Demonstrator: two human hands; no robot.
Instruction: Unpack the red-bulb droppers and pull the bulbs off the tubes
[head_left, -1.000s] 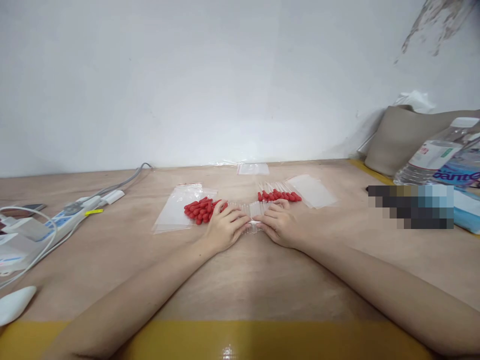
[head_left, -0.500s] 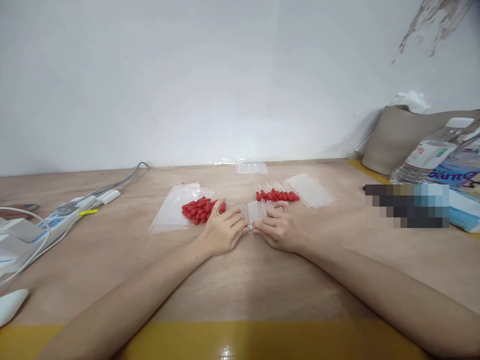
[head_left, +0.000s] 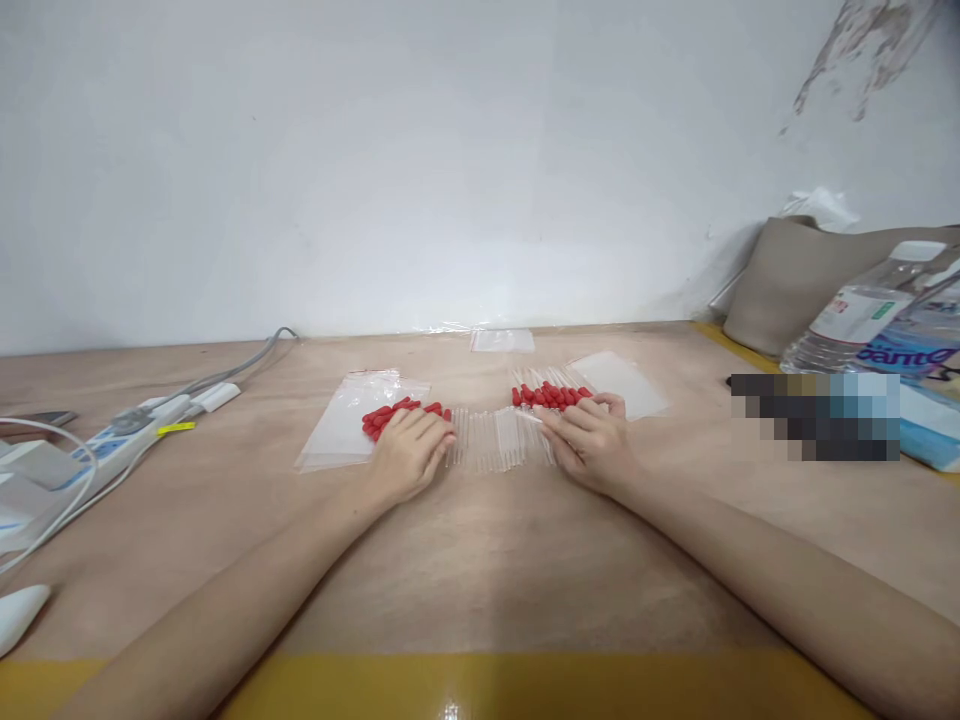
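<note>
In the middle of the table, thin clear tubes (head_left: 491,440) lie side by side in a row. My left hand (head_left: 412,455) is at the left end of this row, beside and partly over a pile of red rubber bulbs (head_left: 382,415). Its fingers are bent and pressed together; whatever they grip is hidden. At the row's right end, my right hand (head_left: 592,445) is closed with a clear tube between thumb and fingers, pointing left. Just behind it lie several droppers (head_left: 555,393), red bulbs towards me and clear stems pointing to the wall.
Clear zip bags (head_left: 337,420) lie left of the bulbs, and another bag (head_left: 619,385) lies right of the droppers. A small bag (head_left: 502,341) rests by the wall. A power strip (head_left: 127,440) with cables is at left; a water bottle (head_left: 862,310) stands at right.
My hands have moved apart from the middle of the tube row, the left one to the left over the bulbs, the right one to the right. More of the tubes now shows between them.
</note>
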